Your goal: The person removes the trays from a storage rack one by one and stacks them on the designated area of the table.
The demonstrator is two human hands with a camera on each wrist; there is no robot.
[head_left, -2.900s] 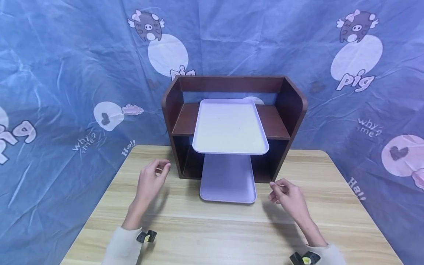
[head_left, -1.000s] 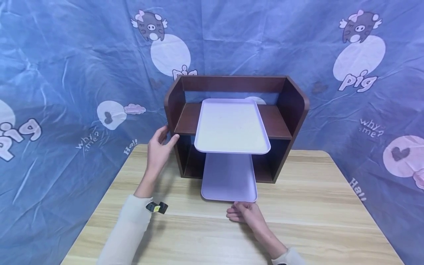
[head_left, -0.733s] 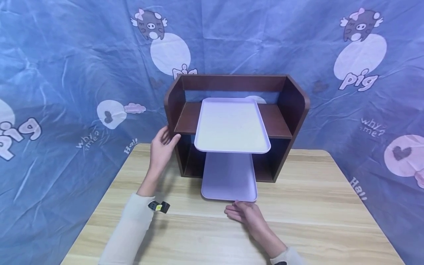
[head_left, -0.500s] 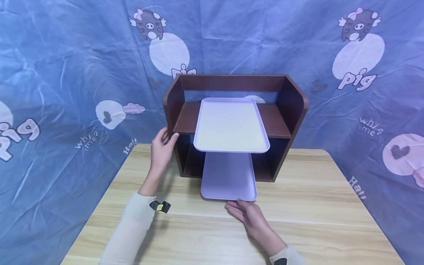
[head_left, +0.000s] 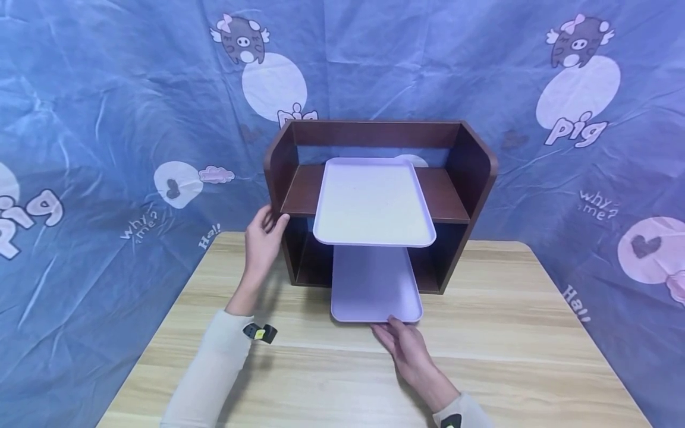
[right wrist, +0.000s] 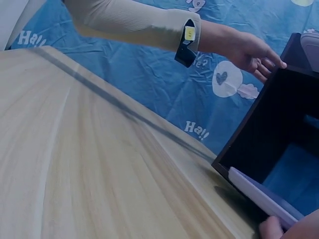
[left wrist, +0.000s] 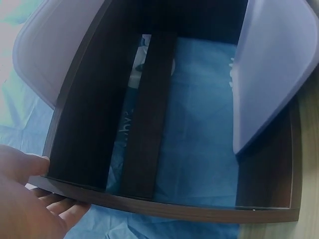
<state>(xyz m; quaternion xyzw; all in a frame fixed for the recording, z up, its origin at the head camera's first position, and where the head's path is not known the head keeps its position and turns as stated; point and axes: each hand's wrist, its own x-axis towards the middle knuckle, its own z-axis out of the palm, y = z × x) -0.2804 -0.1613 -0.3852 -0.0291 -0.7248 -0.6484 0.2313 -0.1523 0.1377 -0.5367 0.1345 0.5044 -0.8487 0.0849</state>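
Observation:
A dark brown two-level shelf (head_left: 453, 261) stands on the table, with a light purple tray on each level, both jutting out at the front. My left hand (head_left: 262, 241) grips the shelf's left side panel at mid-height, thumb on the front edge and fingers around the outside, as the left wrist view also shows. At the front right of the lower tray (head_left: 374, 291), my right hand (head_left: 409, 348) pinches the rim, thumb on top and fingers beneath. The upper tray (head_left: 374, 202) lies on the middle board, untouched, and covers the back of the lower one in the head view.
The pale wood-grain table (head_left: 321, 374) reaches out on both sides of the shelf. A blue patterned cloth (head_left: 134, 119) hangs close behind and along the sides. Black devices sit on both wrists.
My left hand has come up to the shelf's side panel and holds it. My right hand has moved left to the lower tray's front rim and taken hold; that tray has shifted slightly right.

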